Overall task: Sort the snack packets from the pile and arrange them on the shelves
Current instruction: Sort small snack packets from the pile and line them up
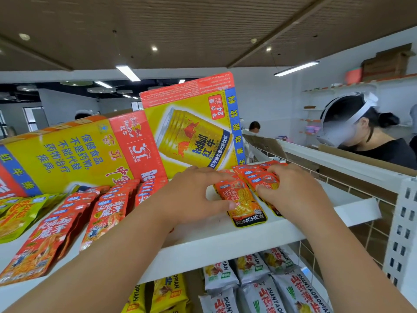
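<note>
Both my hands reach onto the white top shelf [225, 242]. My left hand [191, 195] pinches a red and black Konchew snack packet [243, 202] lying flat, thumb on its left edge. My right hand [291, 190] holds a fanned stack of the same red packets [264, 175] just right of it, fingers curled over their lower ends. Rows of red snack packets [108, 213] and yellow-green packets [20, 213] lie on the left part of the shelf.
Two yellow and red Red Bull cartons [74, 152] [194, 125] stand at the back of the shelf. The lower shelf holds grey packets [266, 288] and yellow packets [162, 294]. A person wearing a headset [352, 129] stands beyond the wire side panel [352, 199] at right.
</note>
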Available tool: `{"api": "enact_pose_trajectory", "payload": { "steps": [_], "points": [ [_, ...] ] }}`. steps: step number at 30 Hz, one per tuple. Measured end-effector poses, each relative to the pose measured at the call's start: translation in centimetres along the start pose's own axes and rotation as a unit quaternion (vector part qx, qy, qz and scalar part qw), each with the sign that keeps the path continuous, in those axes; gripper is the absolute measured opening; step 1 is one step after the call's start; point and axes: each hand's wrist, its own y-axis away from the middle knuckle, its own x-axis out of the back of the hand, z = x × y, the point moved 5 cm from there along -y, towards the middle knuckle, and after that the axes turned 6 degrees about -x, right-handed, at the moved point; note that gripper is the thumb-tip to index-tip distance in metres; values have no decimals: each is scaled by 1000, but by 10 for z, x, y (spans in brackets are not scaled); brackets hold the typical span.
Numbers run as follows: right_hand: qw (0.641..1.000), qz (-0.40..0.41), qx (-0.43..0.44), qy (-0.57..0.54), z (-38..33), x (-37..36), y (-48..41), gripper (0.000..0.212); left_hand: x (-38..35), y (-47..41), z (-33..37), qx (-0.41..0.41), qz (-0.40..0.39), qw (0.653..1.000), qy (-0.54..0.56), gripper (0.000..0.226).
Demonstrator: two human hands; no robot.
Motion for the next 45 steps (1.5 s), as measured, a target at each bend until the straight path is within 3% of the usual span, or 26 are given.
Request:
{"api": "enact_pose_trajectory", "payload": {
  "steps": [11, 21, 27, 32, 35, 38, 45],
  "points": [
    [998, 38, 15, -57, -9, 12, 8, 40, 7, 5, 13, -10, 12, 1000, -4, 79],
    [993, 65, 49, -85, -67, 25, 47, 28, 48, 63, 2, -4, 54, 997, -54, 61],
    [988, 40, 107, -103, -161, 24, 82, 32, 113, 152, -40, 57, 94, 992, -60, 67],
    [977, 13, 176, -116, -271, 14, 117, 32, 177, 246, -81, 111, 121, 984, -76, 55],
    [967, -11, 217, -135, -339, 1, 142, 29, 211, 312, -109, 168, 134, 972, -92, 60],
    [953, -35, 263, -144, -411, -12, 169, 28, 248, 386, -137, 236, 149, 957, -79, 69],
    [903, -92, 362, -213, -587, -38, 260, 24, 362, 589, -158, 370, 175, 892, -191, 48]
  ]
}}
